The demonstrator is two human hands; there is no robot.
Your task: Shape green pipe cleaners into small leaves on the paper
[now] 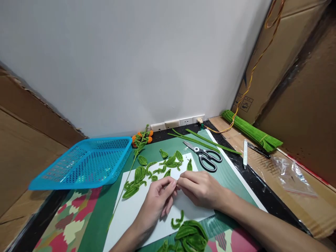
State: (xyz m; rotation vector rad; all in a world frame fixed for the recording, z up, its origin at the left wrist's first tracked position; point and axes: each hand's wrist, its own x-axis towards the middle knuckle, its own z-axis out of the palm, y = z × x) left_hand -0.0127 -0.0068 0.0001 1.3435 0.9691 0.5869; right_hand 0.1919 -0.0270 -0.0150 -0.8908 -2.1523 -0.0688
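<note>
Both hands, left hand (157, 201) and right hand (201, 189), pinch fingertips together on a small green chenille leaf piece (176, 184) over the white paper sheet (131, 213) at mid-table; it looks light and bendable, best held at its ends.

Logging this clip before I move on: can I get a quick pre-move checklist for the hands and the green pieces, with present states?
1. Left hand and right hand meet fingertip to fingertip over the white sheet: ok.
2. Piece pinched between them visible: cannot tell, fingers hide it.
3. Finished leaves lie on the sheet, apart from the hands: ok.
4. Scissors closed, lying beyond the right hand, untouched: ok.
5. Blue basket off to the left, tilted: ok.
6. Green stems bundle at the far right: ok.
</note>
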